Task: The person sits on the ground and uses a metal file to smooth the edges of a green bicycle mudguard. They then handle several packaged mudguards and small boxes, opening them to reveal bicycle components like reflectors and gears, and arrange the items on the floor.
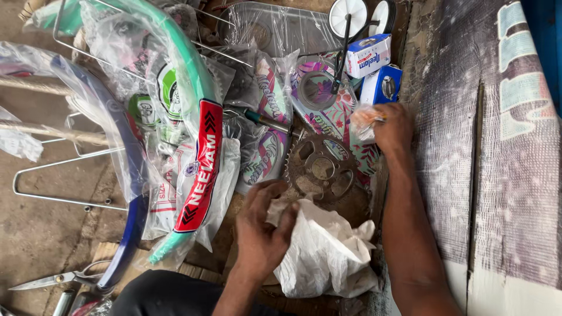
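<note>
The left hand point(260, 225) has its grip closed on a white plastic bag point(325, 251), just below the chain sprocket point(320, 168). The right hand point(392, 126) pinches a small clear packet point(364, 122), beside two small boxes point(374, 70).

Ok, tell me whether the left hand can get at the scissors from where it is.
Probably yes: the left hand grips the white bag, and the scissors lie uncovered on the floor off to the left, past the blue mudguard's end.

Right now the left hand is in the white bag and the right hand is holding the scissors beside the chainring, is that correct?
Not quite: in the head view the right hand grips a small clear packet, not the scissors, which lie apart on the floor. The left hand is at the white bag.
</note>
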`<state>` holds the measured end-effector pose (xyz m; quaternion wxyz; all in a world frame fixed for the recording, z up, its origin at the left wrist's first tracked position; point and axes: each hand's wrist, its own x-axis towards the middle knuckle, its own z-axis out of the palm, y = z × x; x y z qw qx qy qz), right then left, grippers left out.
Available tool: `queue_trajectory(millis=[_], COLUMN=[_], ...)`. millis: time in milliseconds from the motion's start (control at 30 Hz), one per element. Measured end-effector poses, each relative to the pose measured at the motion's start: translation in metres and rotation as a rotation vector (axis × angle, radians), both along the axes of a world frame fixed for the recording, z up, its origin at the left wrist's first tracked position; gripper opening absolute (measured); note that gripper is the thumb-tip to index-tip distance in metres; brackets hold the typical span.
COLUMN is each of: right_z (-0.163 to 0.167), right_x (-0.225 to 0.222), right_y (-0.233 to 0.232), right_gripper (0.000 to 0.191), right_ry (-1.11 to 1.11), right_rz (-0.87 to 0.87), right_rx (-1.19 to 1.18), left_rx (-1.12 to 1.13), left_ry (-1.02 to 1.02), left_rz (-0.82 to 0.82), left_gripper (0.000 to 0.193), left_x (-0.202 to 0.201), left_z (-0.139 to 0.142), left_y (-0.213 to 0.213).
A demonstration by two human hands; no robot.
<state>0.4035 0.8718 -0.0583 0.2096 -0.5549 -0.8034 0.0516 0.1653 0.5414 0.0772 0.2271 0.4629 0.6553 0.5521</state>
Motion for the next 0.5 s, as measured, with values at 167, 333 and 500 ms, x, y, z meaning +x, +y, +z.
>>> queue_trajectory(millis=[167,333,500], right_z=[-0.011,0.049,0.141], right_x=[0.01,-0.031,-0.091], right_y=[0.007,-0.007,-0.083], right_gripper=[0.039,0.051,0.048], right_ry=[0.116,-0.267,0.278], right_rz=[-0.055,-0.063,0.57], right_rx=[-0.035,-0.006,-0.127], left_rx=[-0.086,0.122,0.201], left_ry=[-0.179,-0.057,-0.585], left_rz=[-0.116,-0.017,0.332], left_gripper=[0.027,0.022,0.014], left_x=[0.018,0.015,-0.038], left_z=[0.003,-0.013,-0.04], left_y=[0.015,0.007,-0.038])
